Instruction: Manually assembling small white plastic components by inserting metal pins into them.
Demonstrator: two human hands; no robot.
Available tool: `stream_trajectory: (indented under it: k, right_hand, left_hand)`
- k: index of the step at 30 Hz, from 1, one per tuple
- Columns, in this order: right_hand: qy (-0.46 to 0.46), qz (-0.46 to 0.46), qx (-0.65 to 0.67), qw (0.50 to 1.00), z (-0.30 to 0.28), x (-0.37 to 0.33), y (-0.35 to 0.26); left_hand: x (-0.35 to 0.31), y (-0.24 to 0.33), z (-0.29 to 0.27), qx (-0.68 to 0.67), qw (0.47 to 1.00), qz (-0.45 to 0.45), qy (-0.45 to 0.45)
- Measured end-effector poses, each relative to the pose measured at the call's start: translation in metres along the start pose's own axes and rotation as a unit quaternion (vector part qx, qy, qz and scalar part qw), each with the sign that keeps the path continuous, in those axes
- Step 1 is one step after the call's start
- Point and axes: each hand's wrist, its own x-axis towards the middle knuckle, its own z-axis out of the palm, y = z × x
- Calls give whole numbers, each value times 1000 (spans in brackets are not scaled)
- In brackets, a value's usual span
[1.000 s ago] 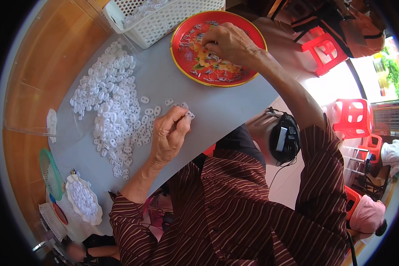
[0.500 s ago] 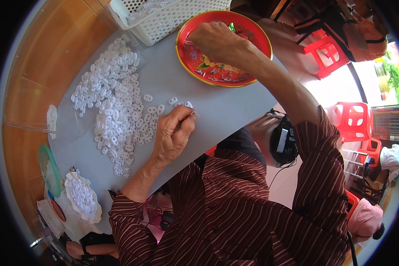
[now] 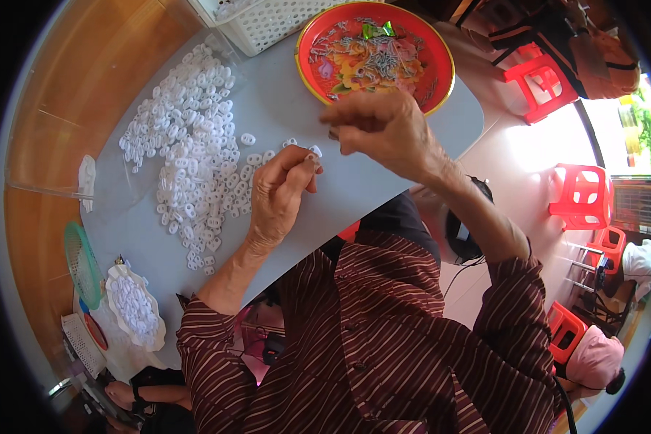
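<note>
My left hand (image 3: 276, 192) is closed in a pinch on a small white plastic piece (image 3: 315, 151) at its fingertips. My right hand (image 3: 392, 134) hovers over the table just to the right of it, fingers curled toward the thumb; what they hold, if anything, is too blurred to make out. A round red tray (image 3: 442, 69) with a yellow rim and flower print lies beyond, bearing many small silvery metal pieces (image 3: 387, 66) and a green wrapped packet (image 3: 378, 30). Left of my left hand spreads a heap of white oval plastic pieces with holes (image 3: 192, 155).
A white perforated basket (image 3: 267, 29) stands at the far edge of the grey table (image 3: 267, 79). Near left are a scalloped dish (image 3: 159, 340) of white pieces and a green mesh sieve (image 3: 82, 264). Another person's arm (image 3: 163, 393) shows lower left; red stools (image 3: 582, 197) stand right.
My right hand has come back from the red tray toward my left hand, uncovering the metal pieces. The left hand keeps its pinch, and the whole view has shifted slightly.
</note>
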Motion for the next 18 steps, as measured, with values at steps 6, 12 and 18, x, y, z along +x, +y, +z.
stream_trajectory:
  k: [6, 12, 18]
  right_hand:
    - [3, 111, 172, 979, 22, -24, 16]
    - [39, 50, 163, 985, 30, -21, 25]
    - [75, 50, 222, 971, 41, -21, 24]
  left_hand:
    - [1, 4, -3, 75, 997, 28, 3]
    - [0, 0, -4, 56, 998, 29, 4]
    - [0, 0, -3, 43, 999, 30, 1]
